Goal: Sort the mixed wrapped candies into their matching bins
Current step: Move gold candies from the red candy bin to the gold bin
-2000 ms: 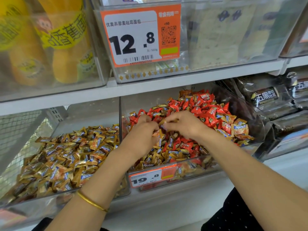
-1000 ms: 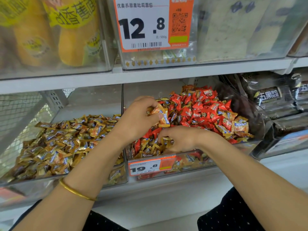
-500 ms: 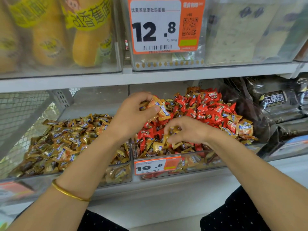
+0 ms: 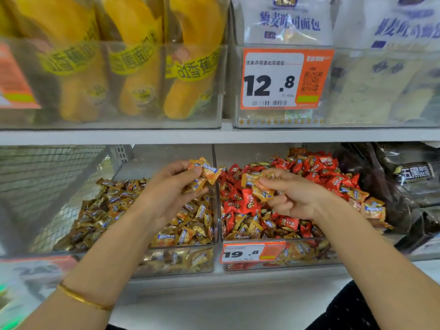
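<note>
A person's left hand is gripping a small bunch of orange-gold candies between the thumb and curled fingers. The right hand, near it and not touching it, is pinching a second cluster of gold wrappers in its fingertips. Below the left hand, a clear left bin is holding a gold pile of wrapped sweets, all gold and brown with blue lettering. Below the right hand, a clear right bin is holding a mixed heap: red candies are filling the space beyond the hand, while gold ones are lying among them under the wrist and towards the near wall. The two bins are standing side by side, and the left hand's bunch is hovering just over the wall between them. An orange price tag reading 19.8 is sitting on the right bin's front, beneath the right forearm. A thin gold bracelet is circling the left wrist. To the far side of the right hand, dark packets are lying on the same level. Above both hands a white shelf is carrying more clear bins: yellow banana-shaped packs above the left hand, and white bread packs behind a 12.8 tag above the right hand.
</note>
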Demonstrator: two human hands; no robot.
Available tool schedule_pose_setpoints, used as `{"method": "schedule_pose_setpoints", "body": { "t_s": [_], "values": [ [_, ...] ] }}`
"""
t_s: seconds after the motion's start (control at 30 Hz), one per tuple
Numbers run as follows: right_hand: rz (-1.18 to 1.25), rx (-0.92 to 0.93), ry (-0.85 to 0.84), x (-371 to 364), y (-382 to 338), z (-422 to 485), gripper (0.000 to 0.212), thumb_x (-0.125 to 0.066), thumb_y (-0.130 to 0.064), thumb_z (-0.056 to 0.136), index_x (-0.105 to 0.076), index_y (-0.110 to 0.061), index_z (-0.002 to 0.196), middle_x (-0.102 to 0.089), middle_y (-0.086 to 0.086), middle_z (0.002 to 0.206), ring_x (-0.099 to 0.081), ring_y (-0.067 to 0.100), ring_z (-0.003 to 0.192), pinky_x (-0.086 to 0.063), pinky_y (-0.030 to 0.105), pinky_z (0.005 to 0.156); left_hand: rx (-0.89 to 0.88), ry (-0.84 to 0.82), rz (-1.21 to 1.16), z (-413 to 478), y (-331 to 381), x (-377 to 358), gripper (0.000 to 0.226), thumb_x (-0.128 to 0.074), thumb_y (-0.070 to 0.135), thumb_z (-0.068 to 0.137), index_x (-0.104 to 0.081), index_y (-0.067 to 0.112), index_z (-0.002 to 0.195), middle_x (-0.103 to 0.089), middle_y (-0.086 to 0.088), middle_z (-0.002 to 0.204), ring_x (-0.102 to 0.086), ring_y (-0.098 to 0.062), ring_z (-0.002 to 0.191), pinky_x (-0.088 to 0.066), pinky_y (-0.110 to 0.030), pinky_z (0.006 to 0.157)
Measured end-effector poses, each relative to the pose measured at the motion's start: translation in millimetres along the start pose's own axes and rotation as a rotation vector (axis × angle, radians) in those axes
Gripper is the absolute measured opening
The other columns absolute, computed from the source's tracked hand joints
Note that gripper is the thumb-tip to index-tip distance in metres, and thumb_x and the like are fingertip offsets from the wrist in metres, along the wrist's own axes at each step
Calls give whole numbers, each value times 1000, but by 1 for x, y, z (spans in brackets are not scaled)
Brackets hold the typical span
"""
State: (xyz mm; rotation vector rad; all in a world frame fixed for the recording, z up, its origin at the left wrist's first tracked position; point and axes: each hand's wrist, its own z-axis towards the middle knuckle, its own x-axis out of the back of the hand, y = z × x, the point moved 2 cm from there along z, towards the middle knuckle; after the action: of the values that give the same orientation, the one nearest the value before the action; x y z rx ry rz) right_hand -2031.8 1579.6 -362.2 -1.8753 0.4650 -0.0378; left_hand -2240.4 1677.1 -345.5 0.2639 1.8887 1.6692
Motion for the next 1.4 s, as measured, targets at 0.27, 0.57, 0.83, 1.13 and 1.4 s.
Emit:
{"method": "schedule_pose_setpoints", "body": {
  "t_s": [0.27,0.57,0.83,1.13,1.4],
  "values": [
    [-180,54,92,-9,4,14,5,-55,-10,93,-53,-15,93,-59,16,89,-37,7,39,-28,15,33,30,55,-82,5,-7,9,7,-58,0,87,-57,6,89,-57,-5,88,-56,-11,83,-59,-35,71],
    [-194,95,88,-10,4,14,5,-53,-9,94,-52,-13,94,-66,22,104,-38,7,39,-29,16,34,58,56,-113,7,-10,10,6,-57,-1,86,-57,6,87,-57,-5,86,-55,-11,82,-59,-37,72],
    [-676,198,90,-8,-5,-3,4,-57,-13,93,-55,-14,96,-51,-6,51,-39,5,38,-30,18,36,63,57,-121,6,-10,11,7,-57,-1,87,-57,6,87,-58,-6,87,-57,-13,84,-58,-36,72],
    [-1056,74,-83,-4,14,-8,6,-57,-17,93,-53,-20,96,-47,0,62,-43,4,42,-35,19,41,76,37,-68,7,-18,7,13,-57,1,88,-58,8,77,-59,-4,81,-57,-11,81,-59,-35,72],
    [-1032,183,-13,-14,19,3,5,-55,-15,94,-52,-14,98,-45,1,69,-42,12,50,-30,15,35,68,54,-94,8,-17,6,11,-58,0,87,-57,7,78,-58,-3,79,-57,-11,79,-60,-34,69]
  ]
}}
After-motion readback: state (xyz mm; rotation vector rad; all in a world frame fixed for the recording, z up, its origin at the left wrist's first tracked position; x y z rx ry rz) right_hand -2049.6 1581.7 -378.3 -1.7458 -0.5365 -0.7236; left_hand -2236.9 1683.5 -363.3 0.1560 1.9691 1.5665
